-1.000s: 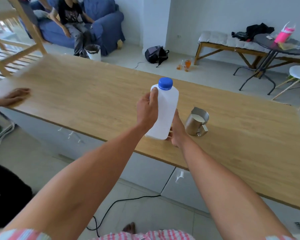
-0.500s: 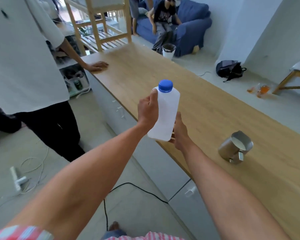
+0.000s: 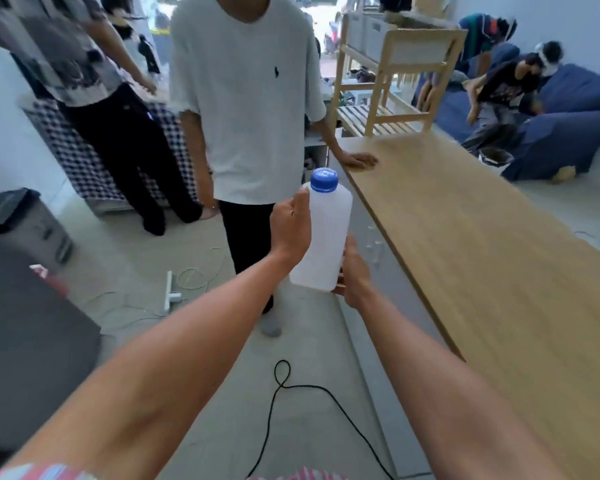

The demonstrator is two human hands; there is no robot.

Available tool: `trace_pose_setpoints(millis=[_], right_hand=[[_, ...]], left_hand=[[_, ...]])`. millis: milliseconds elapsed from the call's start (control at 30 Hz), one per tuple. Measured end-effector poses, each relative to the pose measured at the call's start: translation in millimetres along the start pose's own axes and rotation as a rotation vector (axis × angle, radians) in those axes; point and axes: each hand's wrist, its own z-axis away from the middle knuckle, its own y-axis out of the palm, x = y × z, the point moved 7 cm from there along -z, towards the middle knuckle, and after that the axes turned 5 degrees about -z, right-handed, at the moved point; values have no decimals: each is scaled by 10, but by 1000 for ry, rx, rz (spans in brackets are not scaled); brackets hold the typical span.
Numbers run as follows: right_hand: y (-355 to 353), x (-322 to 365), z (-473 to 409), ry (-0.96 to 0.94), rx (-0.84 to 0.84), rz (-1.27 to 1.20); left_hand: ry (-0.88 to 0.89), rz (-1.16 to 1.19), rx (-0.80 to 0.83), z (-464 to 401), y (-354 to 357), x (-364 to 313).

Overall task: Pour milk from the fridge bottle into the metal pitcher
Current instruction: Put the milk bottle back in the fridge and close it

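Wooden tabletop [image 3: 482, 244] is running along right of both hands; left hand [image 3: 289, 233] is gripping the capped bottle [image 3: 326, 233] high, right hand [image 3: 355, 275] cupping its base. Smooth plastic probably slips; two-handed hold suits.

Ahead: a person in a white T-shirt [image 3: 246, 109] stood just beyond the held bottle [image 3: 324, 233], blocking the way forward.
Right: the long wooden desk [image 3: 482, 258] lay bare, except for that person's hand [image 3: 360, 160] resting at its far corner.
Floor: a black cable [image 3: 312, 403] crossed the open floor below.
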Motion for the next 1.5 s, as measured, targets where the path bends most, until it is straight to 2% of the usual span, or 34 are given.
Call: trace_pose_setpoints(millis=[433, 767, 933, 1133, 1333, 1500], right_hand=[[3184, -704, 491, 51, 400, 219], [5059, -1400, 1142, 128, 730, 423], [5842, -1754, 1417, 185, 915, 514], [6615, -2006, 1733, 220, 1123, 620], [7156, -2237, 1973, 244, 1319, 761], [7330, -2352, 2198, 250, 1406, 820]], left_hand=[[19, -88, -462, -240, -3270, 293], [-95, -129, -862, 141, -5255, 577], [-120, -200, -1068, 395, -5956, 665], [-210, -161, -1322, 625, -6567, 704], [-223, -167, -1542, 846, -6876, 616], [-252, -227, -1675, 1039, -6985, 579]])
